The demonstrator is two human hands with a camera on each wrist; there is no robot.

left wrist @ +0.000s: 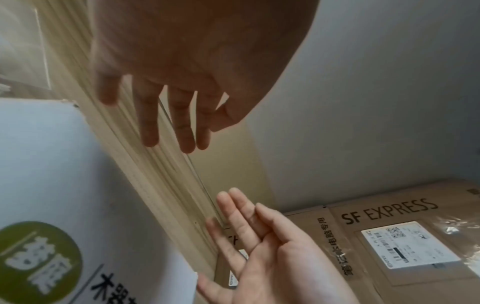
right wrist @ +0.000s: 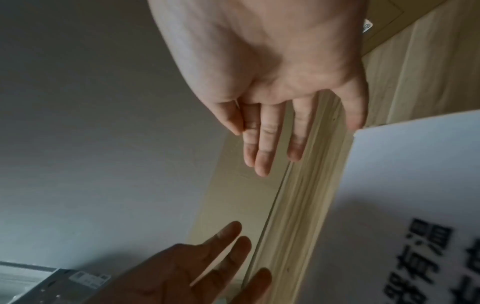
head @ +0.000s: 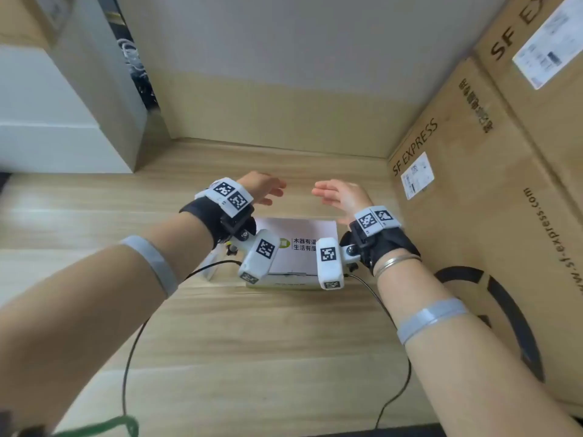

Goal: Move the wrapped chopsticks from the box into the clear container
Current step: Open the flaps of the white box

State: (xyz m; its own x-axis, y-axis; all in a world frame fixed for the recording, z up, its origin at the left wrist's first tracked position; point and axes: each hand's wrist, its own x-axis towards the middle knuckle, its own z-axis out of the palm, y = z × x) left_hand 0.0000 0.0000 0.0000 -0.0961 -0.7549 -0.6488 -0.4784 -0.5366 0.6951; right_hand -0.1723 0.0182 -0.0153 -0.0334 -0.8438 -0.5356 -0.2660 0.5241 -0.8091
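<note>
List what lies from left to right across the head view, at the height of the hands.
White cabinet → left hand → right hand → SF Express carton. Both hands hover open, apart, holding nothing, beyond the white box.

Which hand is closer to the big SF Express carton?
Right. The right hand hovers open beside the SF Express carton, over the white box. The left hand hovers farther away, past the right hand, holding nothing.
</note>
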